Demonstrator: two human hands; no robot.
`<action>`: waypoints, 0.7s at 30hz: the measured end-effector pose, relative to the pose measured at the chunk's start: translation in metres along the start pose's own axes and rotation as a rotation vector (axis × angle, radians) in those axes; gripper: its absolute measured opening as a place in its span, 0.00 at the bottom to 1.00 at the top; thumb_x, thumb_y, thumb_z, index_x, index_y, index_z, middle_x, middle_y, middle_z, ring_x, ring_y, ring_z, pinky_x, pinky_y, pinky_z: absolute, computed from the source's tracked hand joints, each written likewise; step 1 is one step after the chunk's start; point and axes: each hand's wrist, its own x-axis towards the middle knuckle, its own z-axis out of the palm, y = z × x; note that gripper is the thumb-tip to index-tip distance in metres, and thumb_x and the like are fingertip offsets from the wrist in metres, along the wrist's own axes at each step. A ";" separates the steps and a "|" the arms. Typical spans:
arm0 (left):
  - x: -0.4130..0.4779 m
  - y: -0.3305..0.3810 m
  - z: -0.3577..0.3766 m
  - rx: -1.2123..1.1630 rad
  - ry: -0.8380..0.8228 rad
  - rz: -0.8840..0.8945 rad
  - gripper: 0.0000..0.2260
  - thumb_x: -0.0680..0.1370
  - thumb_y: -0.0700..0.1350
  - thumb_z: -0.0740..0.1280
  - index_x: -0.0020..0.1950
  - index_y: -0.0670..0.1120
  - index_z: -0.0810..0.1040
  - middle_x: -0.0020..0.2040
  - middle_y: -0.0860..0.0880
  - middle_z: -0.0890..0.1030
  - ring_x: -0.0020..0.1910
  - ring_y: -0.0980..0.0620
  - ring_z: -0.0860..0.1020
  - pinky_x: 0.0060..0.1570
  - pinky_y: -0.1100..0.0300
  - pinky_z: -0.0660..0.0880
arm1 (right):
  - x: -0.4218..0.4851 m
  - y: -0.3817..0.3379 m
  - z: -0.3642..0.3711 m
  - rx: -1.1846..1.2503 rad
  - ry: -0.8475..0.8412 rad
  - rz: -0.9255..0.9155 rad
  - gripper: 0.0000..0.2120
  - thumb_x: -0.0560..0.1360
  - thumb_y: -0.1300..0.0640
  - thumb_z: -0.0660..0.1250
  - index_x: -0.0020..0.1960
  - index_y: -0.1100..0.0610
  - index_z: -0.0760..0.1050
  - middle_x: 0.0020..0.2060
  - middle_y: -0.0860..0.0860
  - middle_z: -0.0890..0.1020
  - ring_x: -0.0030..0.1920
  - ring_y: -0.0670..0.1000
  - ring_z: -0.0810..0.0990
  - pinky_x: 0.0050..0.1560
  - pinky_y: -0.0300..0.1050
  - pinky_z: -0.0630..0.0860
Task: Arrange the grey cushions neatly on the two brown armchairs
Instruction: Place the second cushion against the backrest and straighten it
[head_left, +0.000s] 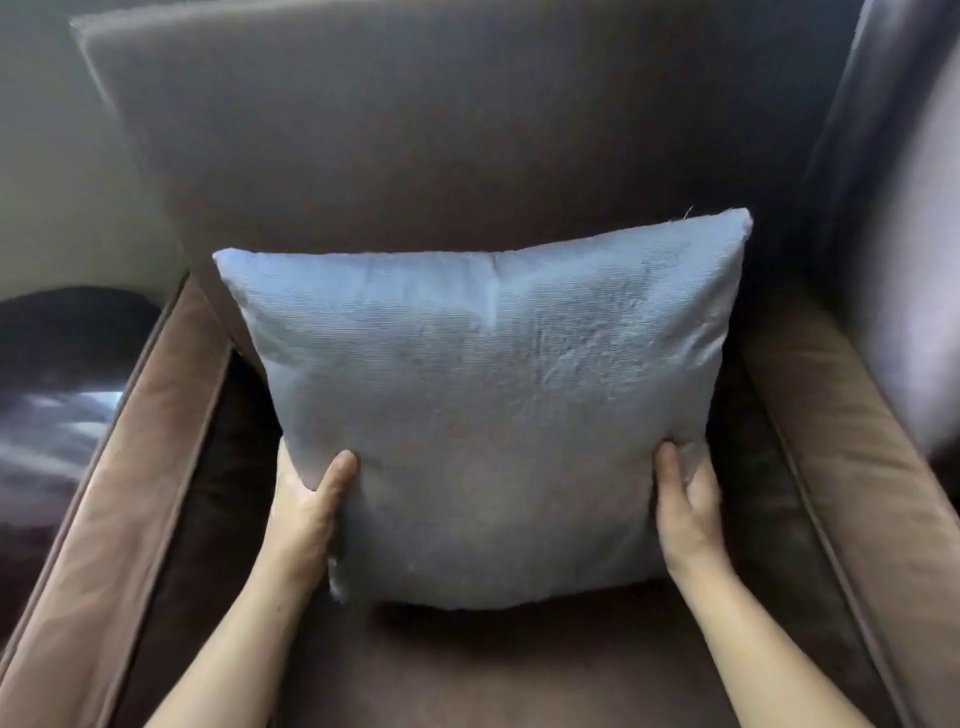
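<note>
A square grey cushion (483, 405) stands upright in the middle of a brown armchair (415, 171), its top edge against the backrest and its bottom edge just above or on the seat. My left hand (311, 504) grips the cushion's lower left side, thumb on the front and fingers hidden behind. My right hand (685, 509) grips the lower right side the same way. The second armchair and any other cushions are out of view.
The armchair's left armrest (124, 499) and right armrest (852, 467) flank the seat. A pale wall and a dark rounded object (67, 332) lie to the left. A blurred greyish surface (914, 249) rises at the right edge.
</note>
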 end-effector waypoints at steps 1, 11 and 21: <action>0.004 -0.009 0.001 0.014 -0.002 0.009 0.45 0.63 0.71 0.73 0.73 0.49 0.68 0.67 0.47 0.78 0.67 0.50 0.76 0.67 0.45 0.72 | -0.001 0.010 0.006 -0.029 0.009 0.004 0.40 0.72 0.32 0.57 0.68 0.65 0.70 0.64 0.60 0.77 0.67 0.56 0.75 0.69 0.52 0.69; 0.011 -0.038 -0.001 0.118 -0.102 -0.031 0.40 0.66 0.62 0.74 0.73 0.44 0.67 0.66 0.54 0.77 0.66 0.63 0.75 0.60 0.72 0.71 | -0.013 0.044 0.019 -0.215 -0.099 0.158 0.34 0.74 0.36 0.55 0.70 0.59 0.70 0.67 0.57 0.77 0.68 0.53 0.73 0.63 0.42 0.67; -0.019 0.078 -0.011 0.417 0.047 -0.206 0.23 0.74 0.43 0.75 0.66 0.48 0.72 0.60 0.47 0.80 0.55 0.49 0.81 0.53 0.55 0.77 | -0.013 -0.106 -0.031 -0.574 -0.203 0.051 0.24 0.77 0.54 0.67 0.71 0.56 0.66 0.69 0.50 0.66 0.64 0.53 0.75 0.59 0.44 0.70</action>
